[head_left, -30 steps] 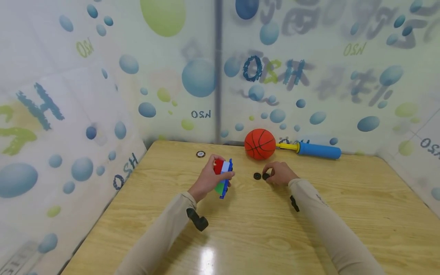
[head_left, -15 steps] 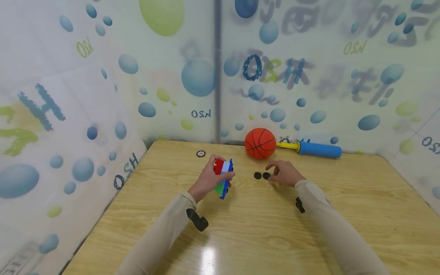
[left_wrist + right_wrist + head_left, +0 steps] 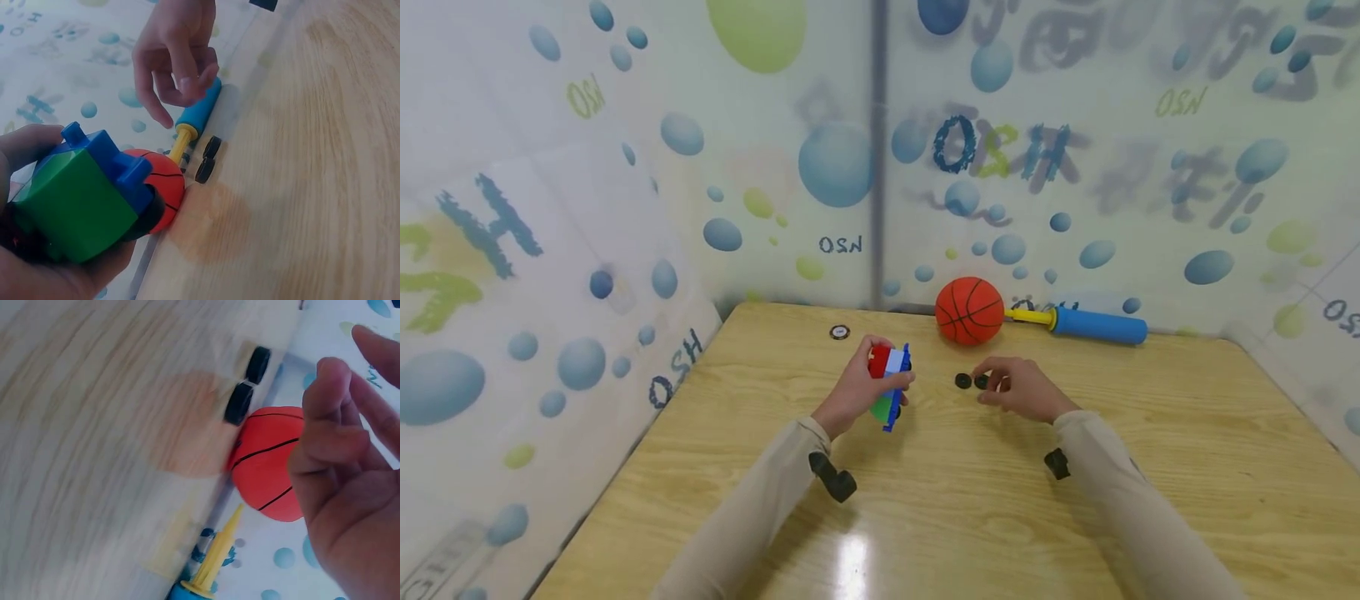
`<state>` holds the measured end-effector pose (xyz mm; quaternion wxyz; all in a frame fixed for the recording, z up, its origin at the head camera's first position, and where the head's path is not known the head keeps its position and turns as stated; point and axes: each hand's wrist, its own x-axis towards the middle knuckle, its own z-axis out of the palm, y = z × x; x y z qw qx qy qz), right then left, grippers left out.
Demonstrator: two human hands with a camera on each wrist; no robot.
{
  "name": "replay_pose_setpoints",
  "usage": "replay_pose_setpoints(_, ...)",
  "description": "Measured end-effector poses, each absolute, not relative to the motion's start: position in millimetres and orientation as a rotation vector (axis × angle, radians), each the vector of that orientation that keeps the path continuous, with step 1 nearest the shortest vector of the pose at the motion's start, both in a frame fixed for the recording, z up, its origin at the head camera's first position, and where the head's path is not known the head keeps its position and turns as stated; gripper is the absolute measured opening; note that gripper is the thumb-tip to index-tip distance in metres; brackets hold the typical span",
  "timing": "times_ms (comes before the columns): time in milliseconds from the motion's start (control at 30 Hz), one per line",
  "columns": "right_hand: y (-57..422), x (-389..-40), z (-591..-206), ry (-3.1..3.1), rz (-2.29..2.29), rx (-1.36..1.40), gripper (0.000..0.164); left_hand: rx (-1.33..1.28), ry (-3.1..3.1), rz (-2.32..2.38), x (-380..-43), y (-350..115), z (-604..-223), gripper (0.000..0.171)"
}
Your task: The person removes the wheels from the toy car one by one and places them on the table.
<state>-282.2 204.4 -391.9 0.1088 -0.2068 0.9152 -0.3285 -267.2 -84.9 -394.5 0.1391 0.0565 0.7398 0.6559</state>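
Observation:
My left hand (image 3: 856, 390) grips a toy block car (image 3: 887, 385) with red, white, green and blue parts, tipped on its side above the table. Black wheels show along its blue base, and the fingers hide part of it. In the left wrist view, its green block (image 3: 78, 203) faces the camera. Two small black toy wheels lie side by side on the table, a left one (image 3: 963, 381) and a right one (image 3: 981, 382). Over the right one hovers my right hand (image 3: 1026, 390), fingers loosely bent, nothing between them; in the right wrist view a gap separates fingers and wheels.
A small red basketball (image 3: 970, 311) sits at the table's back edge. Beside it lies a blue hand pump (image 3: 1097, 325) with a yellow nozzle, pointing at the ball. A round chip (image 3: 839, 332) rests at the back left. Printed curtains enclose the wooden table (image 3: 925, 517).
My right hand's fingers, at the right wheel a second ago, have come off it and drawn back slightly toward me. The wheel stays beside the other. My left hand keeps its hold on the toy car.

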Motion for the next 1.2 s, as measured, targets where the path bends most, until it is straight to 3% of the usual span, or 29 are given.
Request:
replay_pose_setpoints(333, 189.2, -267.4, -383.3, 2.653, -1.096, -0.766, 0.033, 0.237, 2.094, 1.882, -263.8, -81.6, -396.6, 0.050)
replay_pose_setpoints(500, 179.1, -257.2, -375.2, 2.664, -1.135, -0.852, 0.031, 0.211, 2.017, 1.985, -262.9, -75.6, -391.2, 0.039)
replay_pose_setpoints(1200, 139.5, -231.1, -368.1, 2.780, -1.217, -1.138, 0.031, 0.347, 1.948, 2.055, -262.7, -65.3, -386.5, 0.043)
